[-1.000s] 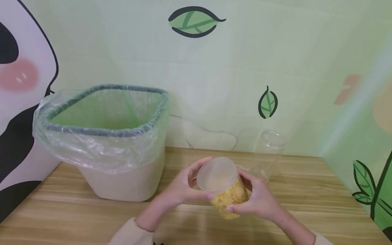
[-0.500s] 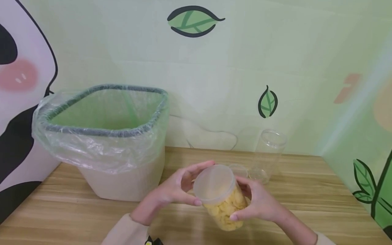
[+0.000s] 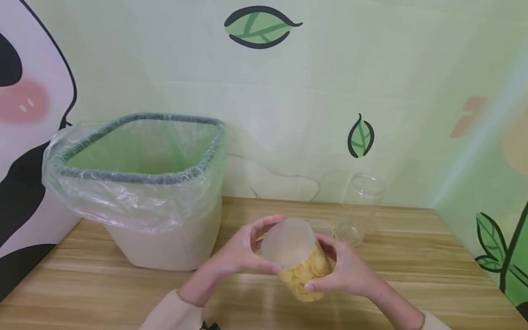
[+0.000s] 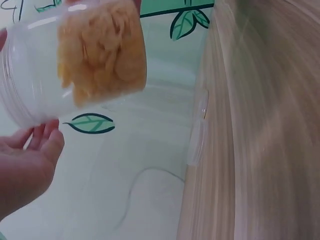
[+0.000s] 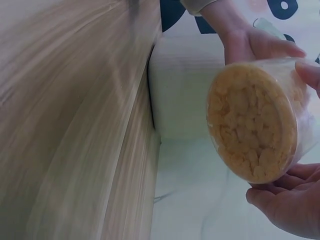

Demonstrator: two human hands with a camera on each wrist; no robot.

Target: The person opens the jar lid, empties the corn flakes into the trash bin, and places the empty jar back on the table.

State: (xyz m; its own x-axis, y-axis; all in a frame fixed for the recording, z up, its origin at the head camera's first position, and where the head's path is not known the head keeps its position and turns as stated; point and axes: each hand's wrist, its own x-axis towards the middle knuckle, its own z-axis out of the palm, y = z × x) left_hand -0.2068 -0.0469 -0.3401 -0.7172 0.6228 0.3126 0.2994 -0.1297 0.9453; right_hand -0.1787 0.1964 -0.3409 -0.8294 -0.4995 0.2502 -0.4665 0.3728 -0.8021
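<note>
My two hands hold a clear plastic jar (image 3: 303, 277) of yellow, chip-like pieces above the table, tilted with its translucent round lid (image 3: 288, 243) up and to the left. The left hand (image 3: 245, 250) spans that lid, thumb at the near edge and fingers at the far edge. Lower down, the right hand (image 3: 346, 268) grips the jar's body, its thumb across the near side. In the left wrist view the jar (image 4: 105, 55) lies sideways, its contents packed toward the base. The right wrist view shows the jar's round base (image 5: 252, 122) face on.
Behind the right hand stands a tall clear cylinder (image 3: 365, 201), with a clear round disc (image 3: 323, 227) beside it. A white bin (image 3: 165, 247) lined with a thin plastic bag stands at left. The wooden table (image 3: 412, 270) meets a printed green wall (image 3: 288, 114).
The jar dipped toward the person, then rose slightly and tilted more. My left thumb came away from the lid's edge half a second ago and is against it again now.
</note>
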